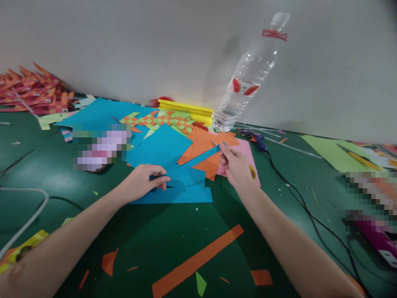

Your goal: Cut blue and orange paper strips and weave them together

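A narrow blue paper strip (200,158) slants above the table. My right hand (236,163) pinches its upper right end between thumb and fingers. At the strip's lower left end, my left hand (147,182) has its thumb and fingers closed on it, though that end blends with the blue paper behind. Under the hands lie a blue paper piece (192,195) and a larger blue sheet (159,147). Orange paper (206,145) and a pink sheet (248,153) lie behind my right hand. A yellow ring (253,171) shows beside that wrist, the rest hidden.
A clear plastic bottle (248,74) leans at the wall beside a yellow folded strip (186,108). Woven paper fish (164,120) lie at the back. A glue gun (257,138) trails a black cable rightward. An orange strip (198,260) and scraps lie in front.
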`<control>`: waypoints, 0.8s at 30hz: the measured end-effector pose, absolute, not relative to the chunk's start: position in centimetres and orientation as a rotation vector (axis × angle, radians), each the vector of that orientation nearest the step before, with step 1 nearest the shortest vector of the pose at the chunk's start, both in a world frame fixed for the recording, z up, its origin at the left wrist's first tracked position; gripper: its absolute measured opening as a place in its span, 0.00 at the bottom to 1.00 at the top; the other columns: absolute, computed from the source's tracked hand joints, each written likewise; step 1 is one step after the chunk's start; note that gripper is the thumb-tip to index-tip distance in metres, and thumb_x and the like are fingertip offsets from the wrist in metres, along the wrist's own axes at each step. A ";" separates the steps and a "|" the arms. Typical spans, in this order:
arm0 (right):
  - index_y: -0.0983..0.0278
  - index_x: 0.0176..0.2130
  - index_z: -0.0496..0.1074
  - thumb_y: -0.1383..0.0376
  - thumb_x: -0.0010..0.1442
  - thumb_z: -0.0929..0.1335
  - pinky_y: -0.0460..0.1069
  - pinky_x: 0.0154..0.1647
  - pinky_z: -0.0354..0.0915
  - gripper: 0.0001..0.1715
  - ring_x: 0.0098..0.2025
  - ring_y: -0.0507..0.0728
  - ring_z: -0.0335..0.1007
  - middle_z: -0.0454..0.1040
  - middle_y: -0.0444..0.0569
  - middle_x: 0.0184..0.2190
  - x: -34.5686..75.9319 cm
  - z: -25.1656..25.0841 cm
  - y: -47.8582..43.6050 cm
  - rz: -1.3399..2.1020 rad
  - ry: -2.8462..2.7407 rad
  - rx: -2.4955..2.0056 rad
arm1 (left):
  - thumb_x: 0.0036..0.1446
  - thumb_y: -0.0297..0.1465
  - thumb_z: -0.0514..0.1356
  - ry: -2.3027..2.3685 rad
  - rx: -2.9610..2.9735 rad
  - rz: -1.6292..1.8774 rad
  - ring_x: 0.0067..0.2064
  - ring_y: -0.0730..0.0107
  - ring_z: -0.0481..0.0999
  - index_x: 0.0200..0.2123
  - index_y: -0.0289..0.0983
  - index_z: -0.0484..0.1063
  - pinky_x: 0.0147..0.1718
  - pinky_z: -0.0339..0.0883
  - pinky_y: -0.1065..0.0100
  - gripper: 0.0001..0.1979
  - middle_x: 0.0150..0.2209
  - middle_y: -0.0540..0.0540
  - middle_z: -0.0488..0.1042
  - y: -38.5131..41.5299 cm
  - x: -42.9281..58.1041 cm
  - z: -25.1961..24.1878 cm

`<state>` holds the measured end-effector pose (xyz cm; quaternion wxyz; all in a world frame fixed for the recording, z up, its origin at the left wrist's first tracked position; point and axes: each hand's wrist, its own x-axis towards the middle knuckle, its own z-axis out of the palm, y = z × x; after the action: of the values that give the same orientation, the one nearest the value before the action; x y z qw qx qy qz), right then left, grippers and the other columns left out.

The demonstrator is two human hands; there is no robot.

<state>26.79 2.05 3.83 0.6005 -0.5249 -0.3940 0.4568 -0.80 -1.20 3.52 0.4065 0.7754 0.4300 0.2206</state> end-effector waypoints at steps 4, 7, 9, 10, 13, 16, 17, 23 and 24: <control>0.63 0.19 0.67 0.53 0.40 0.77 0.44 0.17 0.51 0.22 0.18 0.45 0.53 0.62 0.38 0.16 27.3 3.8 2.3 1.056 -0.892 -1.247 | 0.63 0.42 0.54 1.170 1.941 0.643 0.30 0.70 0.75 0.25 0.38 0.72 0.32 0.67 0.69 0.19 0.27 0.49 0.77 -0.9 -1.3 3.7; 0.63 0.19 0.64 0.52 0.43 0.76 0.44 0.17 0.50 0.22 0.18 0.46 0.53 0.60 0.38 0.16 27.1 3.8 2.1 1.037 -0.967 -1.334 | 0.63 0.43 0.52 1.385 1.930 0.866 0.36 0.64 0.76 0.33 0.38 0.73 0.34 0.68 0.66 0.17 0.34 0.46 0.78 -0.7 -1.8 3.8; 0.62 0.21 0.64 0.52 0.47 0.73 0.45 0.17 0.49 0.21 0.17 0.46 0.52 0.59 0.37 0.15 26.7 3.8 1.7 1.029 -1.087 -1.442 | 0.64 0.42 0.52 1.520 1.939 1.070 0.43 0.61 0.75 0.42 0.39 0.71 0.39 0.69 0.63 0.14 0.43 0.44 0.76 -0.7 -1.9 3.8; 0.62 0.21 0.65 0.52 0.49 0.72 0.45 0.18 0.50 0.20 0.17 0.46 0.52 0.58 0.37 0.15 26.5 3.8 1.4 1.027 -1.188 -1.497 | 0.64 0.41 0.52 1.562 1.967 1.157 0.46 0.60 0.74 0.46 0.39 0.69 0.42 0.68 0.61 0.14 0.46 0.43 0.74 -0.8 -1.9 3.7; 0.63 0.21 0.66 0.52 0.53 0.69 0.46 0.21 0.52 0.20 0.19 0.48 0.54 0.62 0.40 0.17 25.4 3.9 0.4 0.973 -1.622 -1.583 | 0.64 0.37 0.51 1.573 2.170 1.220 0.52 0.58 0.71 0.49 0.38 0.65 0.50 0.64 0.57 0.14 0.50 0.41 0.71 -1.1 -1.5 3.4; 0.63 0.19 0.66 0.49 0.58 0.65 0.48 0.22 0.50 0.26 0.20 0.50 0.57 0.63 0.42 0.16 24.5 4.4 -0.4 0.742 -1.961 -1.622 | 0.65 0.34 0.50 1.463 2.424 1.079 0.52 0.56 0.70 0.49 0.37 0.64 0.50 0.63 0.55 0.13 0.49 0.40 0.72 -1.6 -0.6 2.9; 0.63 0.20 0.67 0.49 0.60 0.63 0.48 0.22 0.50 0.27 0.19 0.50 0.57 0.63 0.42 0.16 24.3 4.7 -0.6 0.642 -2.011 -1.643 | 0.65 0.33 0.49 1.408 2.496 1.018 0.52 0.56 0.70 0.49 0.37 0.64 0.51 0.62 0.55 0.13 0.49 0.40 0.72 -1.7 -0.3 2.7; 0.62 0.37 0.75 0.53 0.60 0.64 0.48 0.25 0.59 0.17 0.23 0.53 0.67 0.73 0.45 0.21 26.1 7.6 -1.4 0.178 -1.924 -1.682 | 0.66 0.31 0.48 1.229 2.688 0.730 0.53 0.58 0.70 0.48 0.39 0.66 0.51 0.59 0.55 0.11 0.51 0.42 0.73 -1.7 0.0 2.0; 0.62 0.36 0.75 0.54 0.59 0.65 0.48 0.27 0.61 0.16 0.24 0.53 0.68 0.74 0.45 0.23 26.7 7.9 -1.6 0.121 -1.897 -1.667 | 0.67 0.31 0.49 1.243 2.684 0.714 0.52 0.58 0.71 0.48 0.39 0.67 0.51 0.59 0.55 0.11 0.51 0.43 0.73 -1.6 -0.2 1.9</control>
<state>26.72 -1.55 7.93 0.3018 -0.6287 -0.7153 0.0458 -0.18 -1.65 1.92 0.0494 0.8810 0.4080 0.2345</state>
